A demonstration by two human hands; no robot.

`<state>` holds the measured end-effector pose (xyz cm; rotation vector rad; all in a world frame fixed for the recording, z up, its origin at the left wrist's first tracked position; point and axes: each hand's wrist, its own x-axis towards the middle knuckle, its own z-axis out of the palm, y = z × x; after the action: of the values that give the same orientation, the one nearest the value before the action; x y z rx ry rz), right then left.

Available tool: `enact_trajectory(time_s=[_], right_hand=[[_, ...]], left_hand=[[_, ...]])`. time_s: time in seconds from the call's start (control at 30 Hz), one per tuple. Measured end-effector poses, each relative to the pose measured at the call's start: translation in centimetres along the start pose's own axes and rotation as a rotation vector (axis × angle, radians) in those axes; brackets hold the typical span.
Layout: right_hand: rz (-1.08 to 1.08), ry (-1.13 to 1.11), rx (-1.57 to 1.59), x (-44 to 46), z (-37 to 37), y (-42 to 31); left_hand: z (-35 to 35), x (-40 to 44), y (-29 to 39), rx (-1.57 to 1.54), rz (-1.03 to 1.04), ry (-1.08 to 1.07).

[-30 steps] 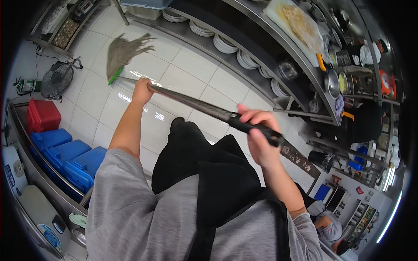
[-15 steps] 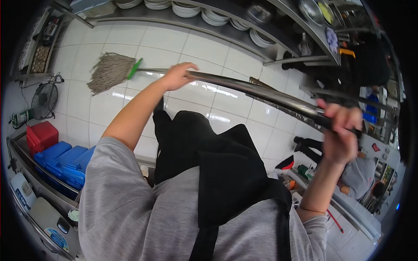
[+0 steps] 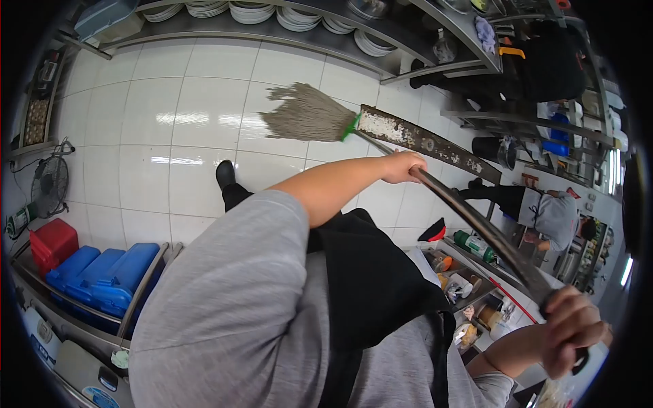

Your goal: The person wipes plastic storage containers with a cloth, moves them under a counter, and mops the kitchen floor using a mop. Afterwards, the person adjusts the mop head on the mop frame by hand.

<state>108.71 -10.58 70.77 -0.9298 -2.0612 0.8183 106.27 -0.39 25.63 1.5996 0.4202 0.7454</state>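
Observation:
A string mop with grey strands (image 3: 309,115) and a green clamp (image 3: 351,128) lies across the white tiled floor, beside the end of a worn, dark-edged metal strip (image 3: 425,141). Its long metal handle (image 3: 479,217) slants from the head down to the lower right. My left hand (image 3: 405,167) is wrapped round the handle's lower part. At the upper end, my right hand (image 3: 575,330) grips the dark top of the handle, low at the right.
Stacked white plates (image 3: 298,19) fill a steel shelf at the back. Blue bins (image 3: 102,272), a red bin (image 3: 56,243) and a fan (image 3: 52,183) stand left. Another person (image 3: 547,214) is at a counter to the right; a dark-clothed person (image 3: 554,64) is farther back.
The mop head has swept right across the floor to the metal strip. My left hand has moved right with it, and my right hand has come down and farther right. Both keep hold.

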Motion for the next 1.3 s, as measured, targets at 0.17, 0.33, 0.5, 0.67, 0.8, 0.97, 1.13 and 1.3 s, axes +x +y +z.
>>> enact_trajectory(time_s=[0.17,0.33,0.5,0.67,0.8,0.97,1.13,1.3], right_hand=[[-0.011,-0.266,-0.037,4.6,5.5,-5.7],[0.056,-0.477,-0.186,11.0,10.6,-14.7],[-0.045,-0.562,-0.13,14.0,15.6,-14.3],[-0.06,-0.744,0.01,16.7,21.7,-13.7],[-0.213,-0.622,0.26,18.1,26.2,-12.1],[-0.319,-0.247,0.497,18.4,32.6,-6.8],[-0.085,-0.314,0.625,20.5,39.5,-2.2],[0.272,-0.048,1.03,18.1,45.2,4.3]], left_hand=[[-3.5,-1.1,5.3,0.048,0.184,-0.038],[-12.3,-5.4,11.6,0.257,0.296,-0.147],[-20.9,-14.5,10.3,0.38,0.201,-0.062],[-28.3,-28.2,9.9,0.474,0.013,0.137],[-33.6,-38.6,10.0,0.625,-0.087,0.491],[-38.6,-50.4,9.7,0.775,-0.208,1.09],[-40.3,-57.8,8.6,0.843,-0.377,1.561],[-39.7,-61.1,6.0,0.834,-0.582,1.511]])
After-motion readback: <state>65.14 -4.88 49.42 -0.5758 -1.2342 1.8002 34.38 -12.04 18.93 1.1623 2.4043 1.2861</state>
